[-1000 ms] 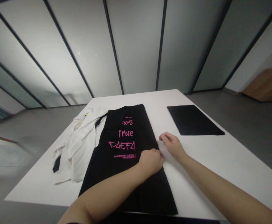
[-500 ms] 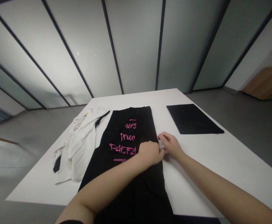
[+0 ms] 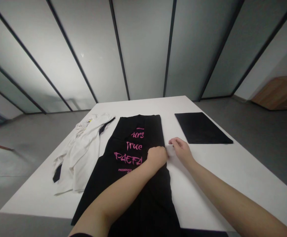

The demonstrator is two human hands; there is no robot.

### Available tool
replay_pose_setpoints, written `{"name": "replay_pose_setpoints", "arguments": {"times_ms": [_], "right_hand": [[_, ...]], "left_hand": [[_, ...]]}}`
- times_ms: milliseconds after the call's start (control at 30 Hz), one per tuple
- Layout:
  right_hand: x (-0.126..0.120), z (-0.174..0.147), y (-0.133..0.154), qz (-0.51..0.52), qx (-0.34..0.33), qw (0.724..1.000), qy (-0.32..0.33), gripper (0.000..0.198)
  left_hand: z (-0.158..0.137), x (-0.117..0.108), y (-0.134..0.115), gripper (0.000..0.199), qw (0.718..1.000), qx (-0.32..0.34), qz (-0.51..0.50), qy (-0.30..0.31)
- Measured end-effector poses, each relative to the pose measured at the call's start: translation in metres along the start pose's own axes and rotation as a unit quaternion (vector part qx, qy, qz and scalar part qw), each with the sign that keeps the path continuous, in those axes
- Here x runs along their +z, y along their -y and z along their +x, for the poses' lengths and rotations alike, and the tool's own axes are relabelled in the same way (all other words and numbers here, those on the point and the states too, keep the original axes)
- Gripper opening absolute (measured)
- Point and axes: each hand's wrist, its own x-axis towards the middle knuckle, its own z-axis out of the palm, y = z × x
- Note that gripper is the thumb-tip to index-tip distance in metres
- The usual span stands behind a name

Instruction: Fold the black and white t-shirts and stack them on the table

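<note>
Your pink-lettered black garment [image 3: 123, 164] lies on the white table [image 3: 232, 168], between a white garment [image 3: 81, 154] and a folded black cloth [image 3: 202, 128]. It should handle as light, limp fabric, best taken along its right edge. There your left hand [image 3: 158, 156] rests curled; your right hand [image 3: 181, 149] bends just beside it. Whether either grips cloth cannot be told; the pale patch between them is indistinct, and your left forearm hides some lettering.

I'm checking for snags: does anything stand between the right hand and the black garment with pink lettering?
No solid obstacle shows between the right hand and the black garment: only a small pale patch, perhaps a label. The left hand rests at the garment's edge.
</note>
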Motion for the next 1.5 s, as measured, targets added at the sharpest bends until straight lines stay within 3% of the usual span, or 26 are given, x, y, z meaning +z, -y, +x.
{"name": "replay_pose_setpoints", "arguments": {"times_ms": [133,233,300,467,667,900,1067,1233,1400,1500], "right_hand": [[0.0,-0.012,0.013,-0.059,-0.099,0.991,0.064,0.033],[0.004,-0.022,0.019,-0.112,-0.185,0.963,0.159,0.032],[0.012,-0.028,0.015,-0.173,-0.2,0.939,0.219,0.035],[0.037,-0.021,-0.011,-0.409,-0.106,0.875,0.237,0.072],[0.046,0.047,-0.025,-0.506,-0.012,0.836,0.212,0.09],[0.036,0.116,-0.045,-0.535,0.064,0.826,0.165,0.088],[0.036,0.127,-0.051,-0.535,0.057,0.827,0.164,0.081],[0.034,0.121,-0.035,-0.542,0.038,0.821,0.175,0.07],[0.014,0.116,-0.014,-0.518,-0.027,0.846,0.121,0.049],[-0.012,0.117,-0.014,-0.472,0.043,0.876,0.089,0.031]], "left_hand": [[-0.037,0.009,-0.005,0.032,0.998,0.065,-0.015,0.002],[-0.066,0.018,-0.009,0.033,0.994,0.104,-0.024,0.008],[-0.078,0.021,-0.01,0.032,0.992,0.125,-0.027,0.01],[-0.082,0.017,-0.01,0.031,0.991,0.131,-0.031,0.019],[-0.081,0.014,-0.008,0.03,0.991,0.128,-0.037,0.03],[-0.086,0.01,-0.004,0.045,0.988,0.144,-0.049,0.023],[-0.087,0.007,-0.001,0.056,0.986,0.152,-0.058,0.023],[-0.085,-0.005,0.006,0.051,0.985,0.121,-0.121,0.029],[-0.07,-0.033,0.042,0.029,0.972,0.066,-0.224,0.007],[-0.055,-0.045,0.085,0.022,0.981,-0.014,-0.185,-0.06]]}}
